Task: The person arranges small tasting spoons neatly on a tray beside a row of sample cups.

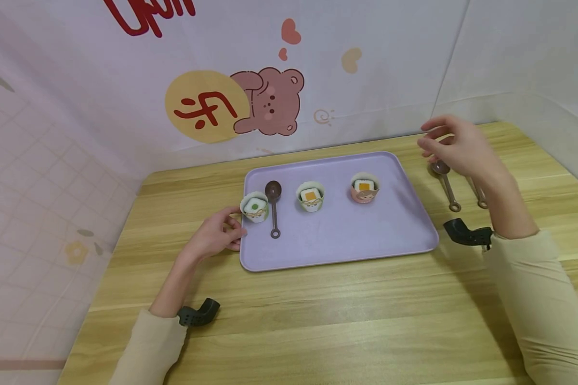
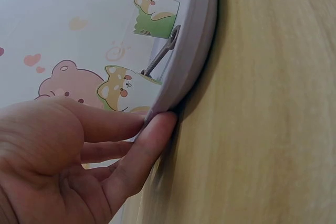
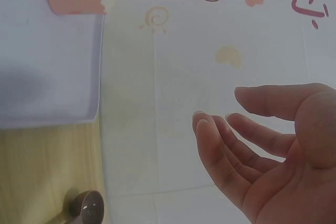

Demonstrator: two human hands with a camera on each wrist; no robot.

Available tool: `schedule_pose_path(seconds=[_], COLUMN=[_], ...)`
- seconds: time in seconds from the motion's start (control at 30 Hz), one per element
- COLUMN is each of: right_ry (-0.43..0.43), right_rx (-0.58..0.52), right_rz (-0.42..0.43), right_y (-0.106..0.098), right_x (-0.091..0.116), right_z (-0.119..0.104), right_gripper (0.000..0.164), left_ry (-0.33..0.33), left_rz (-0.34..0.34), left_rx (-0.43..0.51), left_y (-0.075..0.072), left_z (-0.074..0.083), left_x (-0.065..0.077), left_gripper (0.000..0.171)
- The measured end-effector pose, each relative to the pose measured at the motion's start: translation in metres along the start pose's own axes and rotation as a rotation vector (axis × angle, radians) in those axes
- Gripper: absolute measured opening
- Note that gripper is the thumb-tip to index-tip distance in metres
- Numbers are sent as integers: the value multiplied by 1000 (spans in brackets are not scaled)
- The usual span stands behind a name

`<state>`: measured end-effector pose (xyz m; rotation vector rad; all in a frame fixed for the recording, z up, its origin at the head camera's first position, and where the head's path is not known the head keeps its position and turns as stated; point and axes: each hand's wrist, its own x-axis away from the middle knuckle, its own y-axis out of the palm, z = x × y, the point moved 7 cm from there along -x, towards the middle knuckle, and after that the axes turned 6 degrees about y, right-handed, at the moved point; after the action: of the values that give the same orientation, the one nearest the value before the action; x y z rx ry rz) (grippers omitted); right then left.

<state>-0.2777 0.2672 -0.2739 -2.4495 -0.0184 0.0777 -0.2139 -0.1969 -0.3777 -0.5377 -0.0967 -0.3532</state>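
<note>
A lavender tray [image 1: 356,230] lies on the table, its left rim pinched between the thumb and fingers of my left hand [image 1: 217,232]. Close to that rim stands a paper cup [image 1: 256,214] holding a white piece with a green dot. To its right lies a brown spoon [image 1: 275,214]. Farther right are a green-patterned cup [image 1: 313,205] and a pink cup [image 1: 364,198], each with a white piece marked by an orange square. My right hand [image 1: 459,147] is raised beyond the tray's right side, holding nothing, fingers loosely bent and thumb apart.
Below my right hand, a brown spoon [image 1: 447,184] lies on the wooden table [image 1: 318,321]. Beside it is the handle of another spoon [image 1: 477,191], partly hidden by my wrist. A white wall covering [image 1: 375,91] with a printed bear rises behind the table.
</note>
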Motion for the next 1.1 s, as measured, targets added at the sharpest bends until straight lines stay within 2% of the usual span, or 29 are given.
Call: schedule_pose_path(seconds=[0.6, 0.87, 1.1], right_ry=[40, 63, 87], right_rx=[59, 33, 55], right_rz=[6, 6, -6], right_y=[-13, -19, -21], right_x=[-1, 1, 3], right_z=[26, 37, 44], right_gripper=[46, 45, 44], left_ry=[1, 1, -5], left_rz=[-1, -17, -29], left_rx=[-10, -11, -5], left_y=[-1, -6, -10], left_z=[0, 2, 2], left_x=[0, -1, -2], left_gripper=[56, 56, 56])
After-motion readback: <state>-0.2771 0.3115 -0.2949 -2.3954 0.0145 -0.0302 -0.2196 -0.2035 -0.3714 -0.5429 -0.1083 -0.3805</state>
